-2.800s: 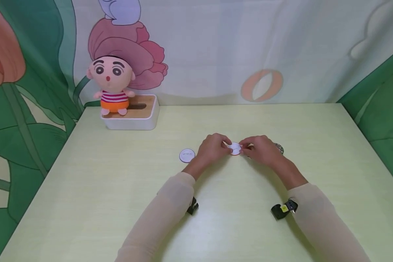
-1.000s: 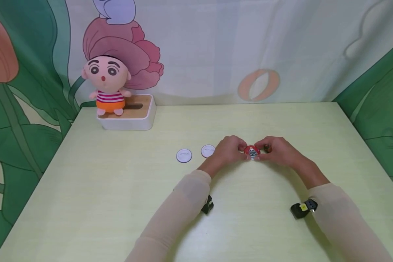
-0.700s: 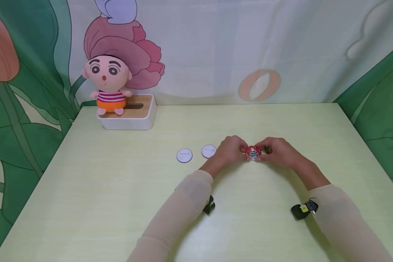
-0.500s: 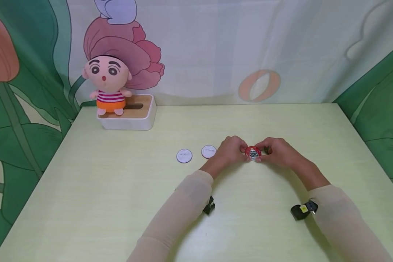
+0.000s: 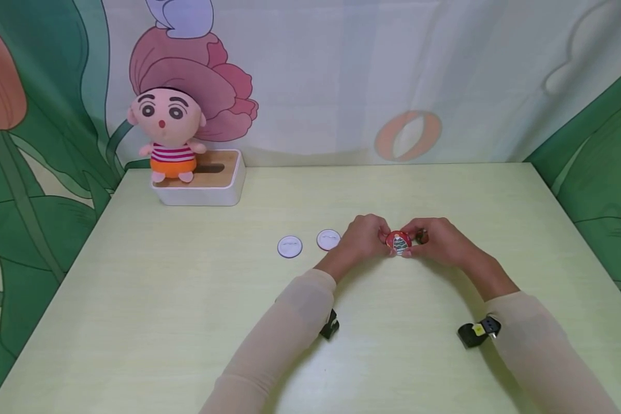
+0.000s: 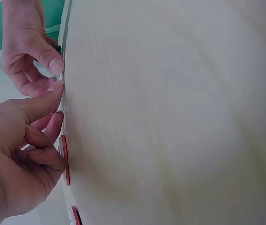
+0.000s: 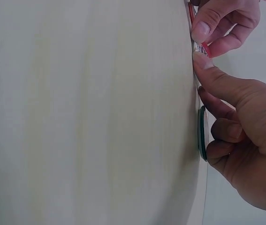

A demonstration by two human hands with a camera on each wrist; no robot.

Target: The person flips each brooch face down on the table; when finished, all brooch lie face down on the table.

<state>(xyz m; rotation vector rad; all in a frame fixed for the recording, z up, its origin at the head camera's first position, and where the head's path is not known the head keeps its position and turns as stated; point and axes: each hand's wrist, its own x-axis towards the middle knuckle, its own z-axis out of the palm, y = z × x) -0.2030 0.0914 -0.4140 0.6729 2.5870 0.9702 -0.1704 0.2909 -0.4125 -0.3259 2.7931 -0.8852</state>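
Note:
My left hand (image 5: 364, 237) and right hand (image 5: 440, 241) meet right of the middle of the table. Thumb and fingers of each pinch opposite edges of one round button badge (image 5: 398, 242). It shows a red face with a tree-like picture. Left of my left hand two more badges, an outer badge (image 5: 290, 246) and an inner badge (image 5: 328, 240), lie with white pin backs up. A green-edged badge (image 7: 202, 133) lies under the curled fingers of my right hand in the right wrist view; the hand hides most of it in the head view.
At the back left stands a white box with a wooden slotted lid (image 5: 222, 172), and a plush doll (image 5: 171, 132) sits on it. A printed curtain (image 5: 315, 75) hangs behind the pale table (image 5: 160, 322). Black wrist cameras hang under both forearms.
Earlier both hands held a badge with its white side showing, further left. They have moved right, and the badge between them now shows red. A second white-backed badge is uncovered at left.

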